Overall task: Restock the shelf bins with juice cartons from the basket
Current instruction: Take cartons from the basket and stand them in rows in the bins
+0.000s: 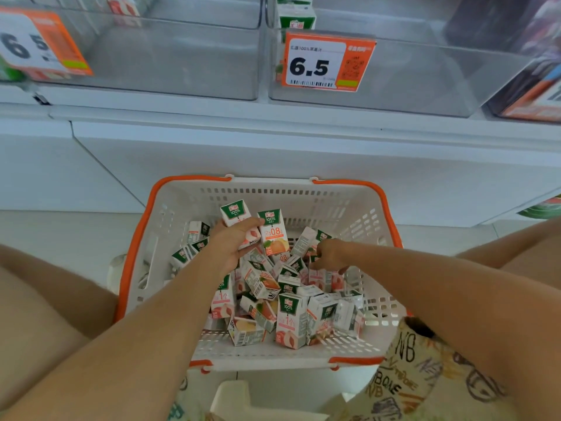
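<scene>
A white basket (170,214) with orange handles sits on the floor below the shelf, holding several small juice cartons (290,317) in a loose heap. My left hand (233,241) grips two upright cartons (273,230) just above the heap, near the basket's far side. My right hand (329,253) reaches down into the pile on the right, its fingers curled on a carton (318,276) there. Two clear shelf bins stand above: the left bin (170,65) and the right bin (409,80), each with an orange 6.5 price tag (326,62).
One green-topped carton (296,16) stands in a bin behind the right one. A dark packaged item (534,71) fills the far right of the shelf. White shelf fronts lie between the bins and the basket. My knees flank the basket on both sides.
</scene>
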